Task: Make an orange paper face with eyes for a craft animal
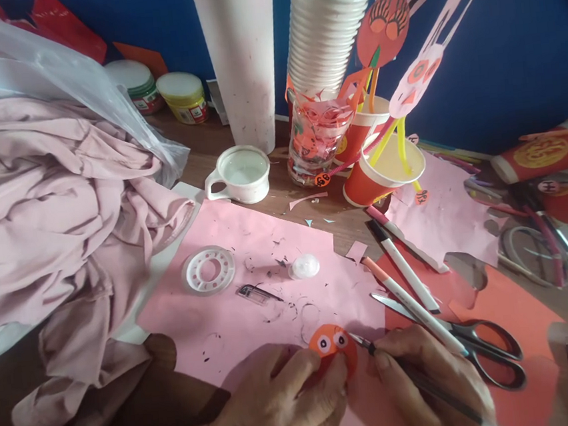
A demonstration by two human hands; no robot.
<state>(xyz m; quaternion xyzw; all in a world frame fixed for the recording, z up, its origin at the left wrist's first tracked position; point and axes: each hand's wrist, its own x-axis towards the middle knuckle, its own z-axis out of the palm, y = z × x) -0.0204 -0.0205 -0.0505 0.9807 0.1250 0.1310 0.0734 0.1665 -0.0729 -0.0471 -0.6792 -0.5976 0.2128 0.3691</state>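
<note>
My left hand [291, 393] pins a small orange paper disc [328, 334] with its fingertips, and those fingers cover the lower part. Two round white eyes with black pupils sit on the disc. Pinched in my right hand [430, 373] is a slim dark pen [420, 377] with a pointed metal tip, which meets or nearly meets the disc's right edge beside the eyes. Both hands work over a pink paper sheet [211, 344] marked with black strokes. On that sheet lie a white plastic ring [188, 276], a small white cap [304, 265] and a small clear-and-black piece [259, 294].
Scissors [487, 341] and several markers [404, 265] lie by my right hand. Behind stand a white mug [244, 176], stacked paper cups [324, 35] over a glass of scraps [317, 136], and a red cup [356, 186] with a paper puppet [417, 83]. Pink cloth [53, 215] fills the left.
</note>
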